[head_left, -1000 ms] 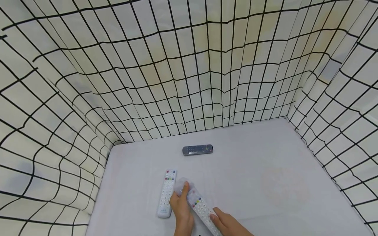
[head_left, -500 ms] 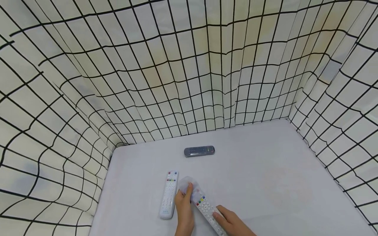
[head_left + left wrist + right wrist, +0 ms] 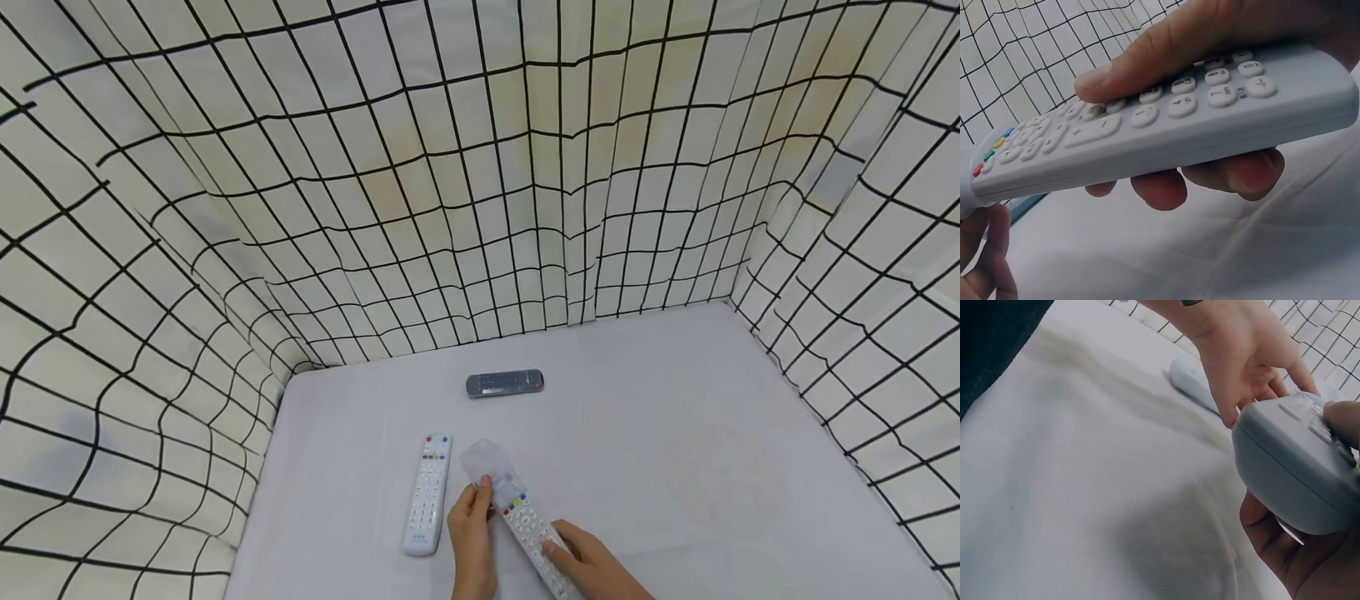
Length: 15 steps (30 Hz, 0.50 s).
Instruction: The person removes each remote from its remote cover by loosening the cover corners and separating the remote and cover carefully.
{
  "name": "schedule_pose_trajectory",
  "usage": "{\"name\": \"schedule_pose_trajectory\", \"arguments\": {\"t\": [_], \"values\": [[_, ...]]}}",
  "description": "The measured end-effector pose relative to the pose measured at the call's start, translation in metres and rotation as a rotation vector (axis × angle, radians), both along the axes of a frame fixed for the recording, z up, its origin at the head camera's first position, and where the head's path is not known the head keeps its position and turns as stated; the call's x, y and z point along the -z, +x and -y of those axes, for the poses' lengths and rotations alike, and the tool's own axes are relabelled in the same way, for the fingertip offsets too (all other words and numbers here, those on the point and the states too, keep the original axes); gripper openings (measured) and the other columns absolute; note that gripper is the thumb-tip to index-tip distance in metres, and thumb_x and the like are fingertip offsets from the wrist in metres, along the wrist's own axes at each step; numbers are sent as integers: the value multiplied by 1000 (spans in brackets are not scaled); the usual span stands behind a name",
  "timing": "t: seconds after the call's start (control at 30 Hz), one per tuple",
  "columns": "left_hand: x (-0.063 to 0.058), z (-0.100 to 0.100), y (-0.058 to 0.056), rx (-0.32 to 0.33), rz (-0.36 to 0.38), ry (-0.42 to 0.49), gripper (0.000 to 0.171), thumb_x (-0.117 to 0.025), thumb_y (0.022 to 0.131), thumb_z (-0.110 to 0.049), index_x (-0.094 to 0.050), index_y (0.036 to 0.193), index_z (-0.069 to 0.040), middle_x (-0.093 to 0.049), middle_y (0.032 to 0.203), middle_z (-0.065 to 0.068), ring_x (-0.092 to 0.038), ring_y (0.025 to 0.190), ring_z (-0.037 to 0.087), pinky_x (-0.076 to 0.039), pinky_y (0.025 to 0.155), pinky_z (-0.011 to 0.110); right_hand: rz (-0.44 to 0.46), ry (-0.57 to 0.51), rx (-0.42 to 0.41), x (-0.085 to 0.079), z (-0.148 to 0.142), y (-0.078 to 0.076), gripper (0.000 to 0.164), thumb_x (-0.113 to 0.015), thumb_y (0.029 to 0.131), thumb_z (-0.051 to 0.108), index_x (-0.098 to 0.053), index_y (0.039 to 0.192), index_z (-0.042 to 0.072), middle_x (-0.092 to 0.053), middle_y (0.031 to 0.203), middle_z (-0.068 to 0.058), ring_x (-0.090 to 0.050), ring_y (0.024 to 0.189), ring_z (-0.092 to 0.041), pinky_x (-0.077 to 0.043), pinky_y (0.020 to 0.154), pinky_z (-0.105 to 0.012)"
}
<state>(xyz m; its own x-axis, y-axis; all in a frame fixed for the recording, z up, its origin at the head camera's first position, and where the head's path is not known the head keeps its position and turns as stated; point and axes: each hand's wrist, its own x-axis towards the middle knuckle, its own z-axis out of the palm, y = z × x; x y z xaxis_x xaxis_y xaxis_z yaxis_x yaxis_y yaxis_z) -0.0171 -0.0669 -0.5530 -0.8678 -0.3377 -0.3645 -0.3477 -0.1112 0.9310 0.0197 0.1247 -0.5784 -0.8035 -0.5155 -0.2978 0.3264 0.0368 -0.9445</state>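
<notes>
My right hand (image 3: 592,562) grips a white remote control (image 3: 529,529) by its near end, thumb on the buttons and fingers curled underneath, as the left wrist view shows. A clear plastic sleeve (image 3: 483,458) covers the remote's far end, and its loose part sticks out past it. My left hand (image 3: 471,533) pinches this sleeve at its left edge, close to the coloured buttons. In the left wrist view, the left fingers (image 3: 997,244) show under the sleeved end. The remote's rounded near end (image 3: 1297,469) faces the right wrist view.
A second white remote (image 3: 429,496) lies on the white-covered table (image 3: 697,467), left of my left hand. Farther back lies a dark grey remote (image 3: 505,383), set crosswise. White cloth walls with a black grid (image 3: 480,167) enclose the table at the back and both sides.
My left thumb has slid down along the sleeve toward me, so more of its loose far end shows. The right hand still holds the remote. The two lying remotes stay put.
</notes>
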Motion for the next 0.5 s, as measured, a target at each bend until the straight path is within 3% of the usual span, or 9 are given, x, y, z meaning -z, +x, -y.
{"name": "schedule_pose_trajectory", "arguments": {"t": [0.23,0.5], "values": [[-1,-4,-1,-99,-44,-5,32,-63,105,-36,-68,95,-6,-63,81,-8,-53,86,10,-45,78,27,-71,10,-32,-3,-3,2,50,-49,111,37,-52,146,1,-67,131,-15,-68,104,-15,-57,83,-26],[-5,-1,-5,-96,-120,-13,29,-65,104,-29,-71,99,-1,-61,79,-4,-53,82,11,-44,76,25,-151,64,-38,-6,-4,6,47,-46,112,35,-51,148,5,-67,132,-13,-67,105,-8,-55,85,-23]]}}
